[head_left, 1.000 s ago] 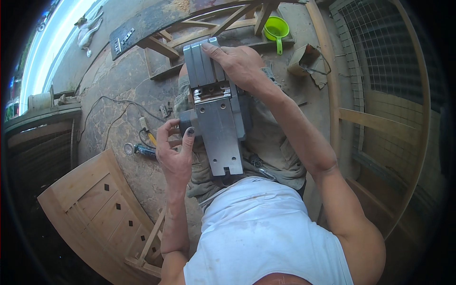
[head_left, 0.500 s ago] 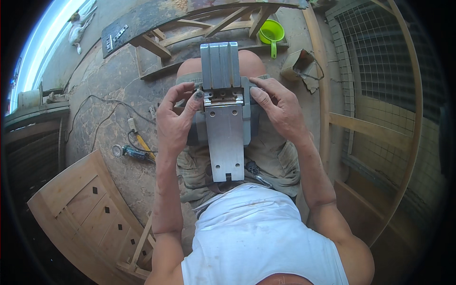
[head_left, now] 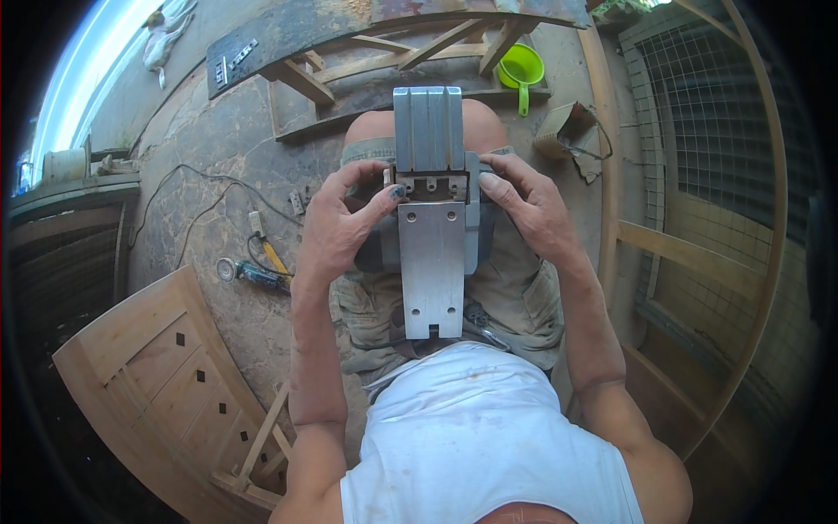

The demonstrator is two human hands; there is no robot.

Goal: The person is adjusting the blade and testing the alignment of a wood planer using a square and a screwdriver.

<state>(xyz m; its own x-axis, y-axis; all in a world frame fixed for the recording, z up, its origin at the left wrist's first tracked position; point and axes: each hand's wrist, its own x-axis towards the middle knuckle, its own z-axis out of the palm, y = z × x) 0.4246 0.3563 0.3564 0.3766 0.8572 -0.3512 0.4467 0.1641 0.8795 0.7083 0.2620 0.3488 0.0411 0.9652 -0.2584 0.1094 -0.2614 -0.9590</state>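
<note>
An electric hand planer [head_left: 432, 262] lies sole up on my lap, with its grooved front plate [head_left: 428, 131] pointing away from me. The cutter drum [head_left: 432, 187] shows in the gap between the two metal plates, with bolt heads along it. My left hand [head_left: 345, 214] grips the left side, its dark-stained thumb at the drum's left end and its fingers curled by a small pale edge. On the right side, my right hand [head_left: 532, 205] holds the grey housing, thumb on top and fingers bent around the far corner. The planer's underside is hidden.
An angle grinder [head_left: 249, 272] with a yellow-marked cord lies on the floor at left. A wooden panel door [head_left: 131, 341] leans at lower left. Ahead stands a low bench [head_left: 305, 44], beside a green dipper [head_left: 521, 65] and an open carton [head_left: 559, 131]. Wooden frame pieces [head_left: 690, 253] stand at right.
The cutter drum has turned, so its bolt heads now face up. My left thumb has moved from the plate's side onto the drum's end. The whole view has shifted slightly.
</note>
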